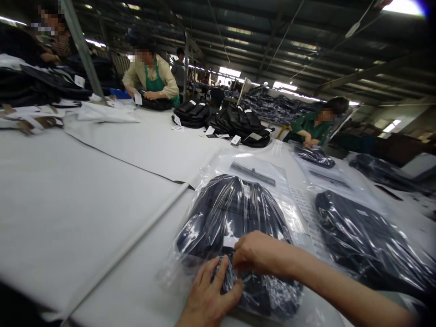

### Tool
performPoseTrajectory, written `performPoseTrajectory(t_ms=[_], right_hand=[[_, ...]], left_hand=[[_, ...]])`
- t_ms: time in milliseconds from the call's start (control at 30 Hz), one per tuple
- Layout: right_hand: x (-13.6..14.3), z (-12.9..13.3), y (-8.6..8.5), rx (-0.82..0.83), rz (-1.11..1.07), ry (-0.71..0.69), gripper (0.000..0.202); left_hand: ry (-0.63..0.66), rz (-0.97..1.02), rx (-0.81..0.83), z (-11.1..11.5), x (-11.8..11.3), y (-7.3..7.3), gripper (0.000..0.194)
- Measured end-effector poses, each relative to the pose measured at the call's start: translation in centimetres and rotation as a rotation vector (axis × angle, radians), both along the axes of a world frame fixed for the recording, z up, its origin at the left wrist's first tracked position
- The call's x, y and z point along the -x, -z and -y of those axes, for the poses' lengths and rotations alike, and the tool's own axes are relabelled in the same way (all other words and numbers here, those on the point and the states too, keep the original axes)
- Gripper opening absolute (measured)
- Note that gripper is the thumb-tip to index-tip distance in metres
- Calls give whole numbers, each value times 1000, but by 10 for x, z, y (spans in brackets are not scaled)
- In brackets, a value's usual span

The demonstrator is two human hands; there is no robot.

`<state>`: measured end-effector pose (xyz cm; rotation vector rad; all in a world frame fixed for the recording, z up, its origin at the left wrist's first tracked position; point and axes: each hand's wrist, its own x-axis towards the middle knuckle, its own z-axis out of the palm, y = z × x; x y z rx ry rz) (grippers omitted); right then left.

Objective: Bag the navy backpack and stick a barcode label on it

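A black bag in a clear plastic bag [238,204] lies on the white table [136,200] in front of me, its printed strip and dark zip closure at the far end. My left hand [213,290] rests on the near part of the plastic with its fingers spread. Just right of it, my right hand [255,254] is closed, its bent fingertips against the plastic beside a white label [230,241]. Whatever those fingertips pinch is hidden under the hand.
Another wrapped black bag [361,231] lies to the right, with a smaller wrapped one beyond it. Stacked black bags [238,122] with white tags stand at the back. Several people work around the table. A seam ridge [132,245] crosses the cover at left.
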<state>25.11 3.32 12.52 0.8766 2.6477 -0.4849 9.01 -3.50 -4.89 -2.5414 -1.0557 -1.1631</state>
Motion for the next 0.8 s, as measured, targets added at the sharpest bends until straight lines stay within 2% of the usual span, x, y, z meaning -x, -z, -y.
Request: performPoseTrajectory(t_ms=[200, 400, 467, 567, 600, 700, 800], right_hand=[[21, -13, 27, -115, 211, -101, 15], [23, -12, 37, -101, 252, -42, 15], [21, -19, 38, -111, 211, 18, 20], [14, -39, 39, -121, 131, 162, 54], [10, -46, 38, -94, 108, 220, 57], [-7, -54, 29, -46, -10, 441, 47], [-14, -28, 19, -152, -227, 609, 29]], left_hand=[[-99, 89, -69, -1, -13, 12, 26], [-121, 130, -22, 3, -17, 13, 29], [-109, 79, 21, 4, -15, 12, 32], [-83, 10, 42, 4, -10, 8, 32], [-79, 5, 42, 4, -9, 6, 32], [-78, 30, 43, 3, -7, 2, 31], [-84, 34, 18, 2, -7, 1, 32]])
